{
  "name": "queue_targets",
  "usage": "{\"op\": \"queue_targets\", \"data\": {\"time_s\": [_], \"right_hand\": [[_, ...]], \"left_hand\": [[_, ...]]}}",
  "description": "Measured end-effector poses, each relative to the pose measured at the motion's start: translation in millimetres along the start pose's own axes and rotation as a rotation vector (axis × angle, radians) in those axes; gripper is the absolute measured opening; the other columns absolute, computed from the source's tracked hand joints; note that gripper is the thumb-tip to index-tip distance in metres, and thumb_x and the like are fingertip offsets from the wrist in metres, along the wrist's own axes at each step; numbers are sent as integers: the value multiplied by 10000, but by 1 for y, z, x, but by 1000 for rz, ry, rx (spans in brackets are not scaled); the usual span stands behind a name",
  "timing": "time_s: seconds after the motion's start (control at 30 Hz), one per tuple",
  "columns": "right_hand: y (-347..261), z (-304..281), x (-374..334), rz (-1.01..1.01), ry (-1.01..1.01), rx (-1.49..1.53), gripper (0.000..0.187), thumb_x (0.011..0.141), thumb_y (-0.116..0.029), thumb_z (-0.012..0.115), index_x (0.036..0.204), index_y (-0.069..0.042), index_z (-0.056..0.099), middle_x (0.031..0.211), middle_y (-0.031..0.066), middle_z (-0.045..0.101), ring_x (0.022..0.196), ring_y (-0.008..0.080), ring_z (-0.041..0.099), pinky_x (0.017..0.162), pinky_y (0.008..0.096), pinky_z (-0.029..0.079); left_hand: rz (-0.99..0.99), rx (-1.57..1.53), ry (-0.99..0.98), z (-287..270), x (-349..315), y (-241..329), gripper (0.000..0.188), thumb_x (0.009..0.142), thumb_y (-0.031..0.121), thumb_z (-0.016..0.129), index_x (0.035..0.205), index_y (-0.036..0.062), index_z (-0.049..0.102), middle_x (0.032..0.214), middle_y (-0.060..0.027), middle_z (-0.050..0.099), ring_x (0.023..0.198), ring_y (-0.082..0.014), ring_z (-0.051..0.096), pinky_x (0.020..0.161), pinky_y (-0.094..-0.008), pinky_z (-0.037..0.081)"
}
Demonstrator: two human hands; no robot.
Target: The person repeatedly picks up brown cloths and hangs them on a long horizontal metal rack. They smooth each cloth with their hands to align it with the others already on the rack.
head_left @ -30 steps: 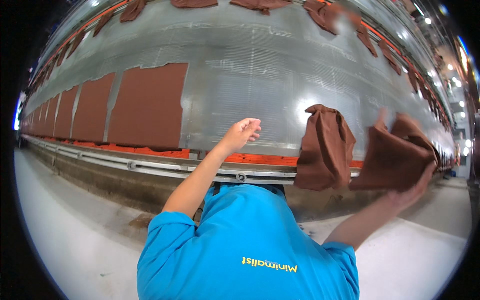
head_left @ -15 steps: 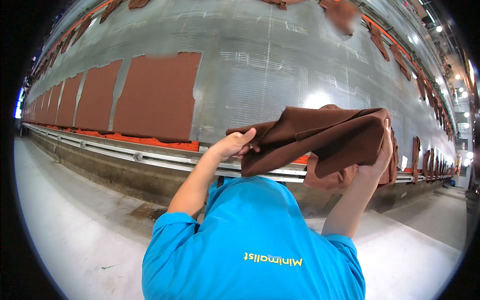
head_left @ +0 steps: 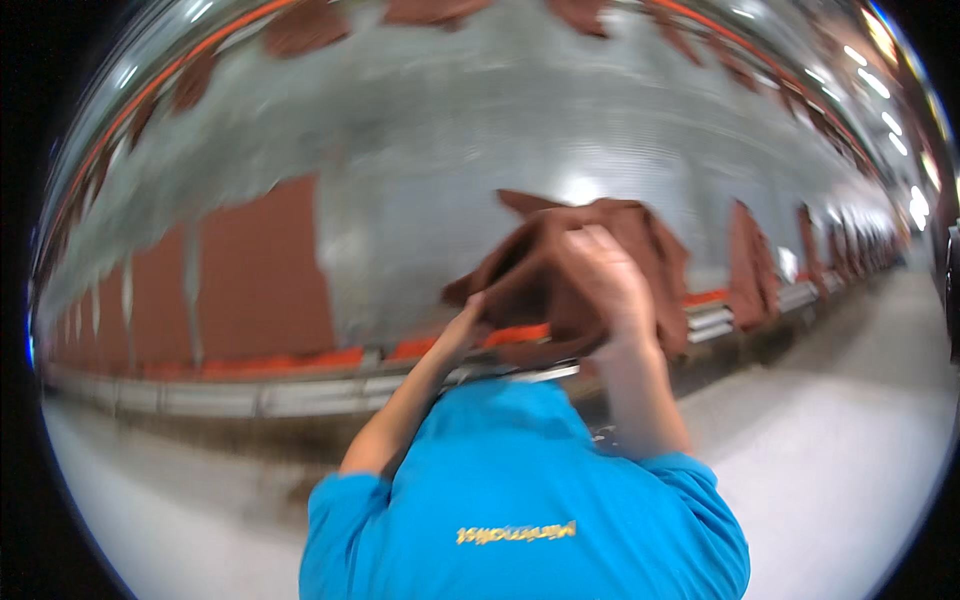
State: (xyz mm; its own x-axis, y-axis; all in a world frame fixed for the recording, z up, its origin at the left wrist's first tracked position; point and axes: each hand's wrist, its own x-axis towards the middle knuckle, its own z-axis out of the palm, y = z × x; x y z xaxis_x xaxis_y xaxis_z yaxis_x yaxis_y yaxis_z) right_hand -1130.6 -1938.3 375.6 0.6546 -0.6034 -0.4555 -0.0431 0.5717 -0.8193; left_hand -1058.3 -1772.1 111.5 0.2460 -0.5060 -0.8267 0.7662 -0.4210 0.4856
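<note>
A loose, crumpled brown fabric piece [head_left: 560, 265] is bunched between my two hands above the near edge of the long grey table. My left hand [head_left: 468, 322] pinches its left edge, fingers closed on the cloth. Against its right side lies my right hand [head_left: 612, 280], with cloth bunched under and around the fingers; motion blurs the grip. More brown fabric [head_left: 665, 270] hangs just behind and to the right, and I cannot tell where the held piece ends. Flat brown fabric panels [head_left: 265, 270] lie in a row on the table to the left.
The long grey table [head_left: 420, 160] stretches to both sides, with an orange strip and metal rail [head_left: 290, 398] along its near edge. Several brown pieces hang over the rail at right, the nearest being a draped fabric piece [head_left: 752, 265]. Others lie along the far edge. Pale floor [head_left: 790, 460] runs alongside.
My right hand has moved left and onto the cloth, closer to my left hand. The stretched-out fabric is now bunched up. The whole view has shifted and blurred.
</note>
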Motion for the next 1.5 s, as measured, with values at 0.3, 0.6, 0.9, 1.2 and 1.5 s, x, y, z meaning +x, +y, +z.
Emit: {"op": "queue_targets", "data": {"time_s": [0.3, 0.6, 0.9, 1.2, 1.5], "right_hand": [[-69, -18, 5, -105, -225, 350, 239, 1056, -215, 626, 1226, -48, 636, 1112, 64, 715, 937, 135, 702, 829, 291, 594], [37, -124, 43, -57, -166, 26, 240, 1021, -206, 681, 1155, -7, 684, 1109, 72, 712, 977, 137, 677, 844, 303, 554], [49, -110, 54, -110, -142, 61, 192, 1079, -148, 574, 1195, -13, 648, 1143, 91, 726, 1015, 168, 717, 873, 335, 605], [9, -70, 150, -238, -90, 8, 136, 1056, -107, 612, 1162, -40, 666, 1069, 36, 711, 988, 131, 689, 858, 308, 572], [4, -80, 167, -248, 33, -84, 163, 1068, -101, 585, 1164, -5, 674, 1119, 70, 723, 995, 142, 704, 852, 313, 593]], "left_hand": [[302, -479, -463, -18, -4, 43, 611, 1081, 482, 438, 1487, 30, 504, 1402, -175, 622, 1279, -355, 595, 1051, -483, 493], [790, -557, -62, -141, -144, 93, 526, 1076, 352, 547, 1471, 10, 487, 1395, -164, 624, 1309, -315, 592, 1132, -474, 466], [1015, -379, 285, -147, -198, 77, 354, 1024, 68, 642, 1371, 40, 576, 1209, -49, 671, 1087, -126, 634, 1012, -295, 486], [1185, -59, 731, -148, -153, 175, 290, 1047, 143, 652, 1274, -30, 705, 1242, -101, 726, 1157, -138, 639, 1062, -287, 461], [1073, -235, 615, -175, -161, 137, 374, 939, -34, 649, 1313, -22, 655, 1321, -139, 669, 1241, -236, 618, 1098, -410, 490]]}}
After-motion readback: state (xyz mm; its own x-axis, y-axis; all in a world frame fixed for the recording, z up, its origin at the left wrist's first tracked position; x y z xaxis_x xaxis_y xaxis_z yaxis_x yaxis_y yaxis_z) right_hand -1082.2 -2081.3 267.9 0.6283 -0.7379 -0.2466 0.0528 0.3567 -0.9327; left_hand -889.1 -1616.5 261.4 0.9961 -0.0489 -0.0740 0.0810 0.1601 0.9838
